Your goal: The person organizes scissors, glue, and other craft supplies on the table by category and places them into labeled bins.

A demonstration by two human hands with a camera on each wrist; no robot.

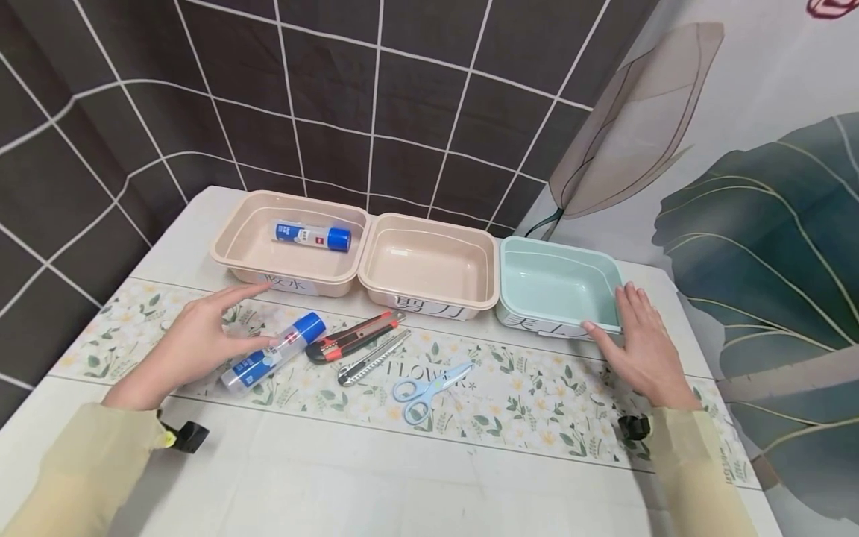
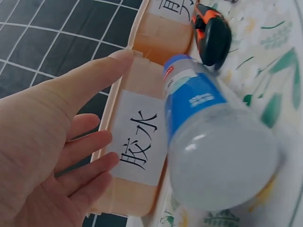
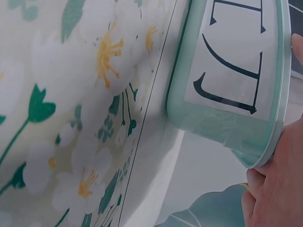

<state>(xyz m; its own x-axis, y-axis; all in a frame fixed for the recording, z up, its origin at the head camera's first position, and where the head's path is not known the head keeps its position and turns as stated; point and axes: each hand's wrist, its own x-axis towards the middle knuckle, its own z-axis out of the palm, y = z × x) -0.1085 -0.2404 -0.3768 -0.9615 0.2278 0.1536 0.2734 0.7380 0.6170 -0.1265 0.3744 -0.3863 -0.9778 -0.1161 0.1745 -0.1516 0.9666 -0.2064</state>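
My left hand [image 1: 204, 339] is spread beside a glue bottle [image 1: 268, 358] with a blue cap, lying on the table. Its thumb overlaps the bottle in the head view, while the left wrist view shows the palm apart from it, fingers before the labelled front of the left pink bin [image 2: 137, 142]. My right hand [image 1: 640, 347] rests at the right front corner of the green bin [image 1: 557, 287], fingers along its side and thumb at the front rim. Right of the bottle lie a red-and-black utility knife [image 1: 356, 338], a slim silver-and-black utility knife [image 1: 373, 359] and light-blue scissors [image 1: 429, 391].
A second glue bottle [image 1: 312, 236] lies inside the left pink bin. The middle pink bin [image 1: 429, 298] stands between it and the green one, all in a row with labels on their fronts. Dark tiled wall covering [image 1: 335, 97] rises right behind. A flowered strip [image 1: 537, 403] crosses the table.
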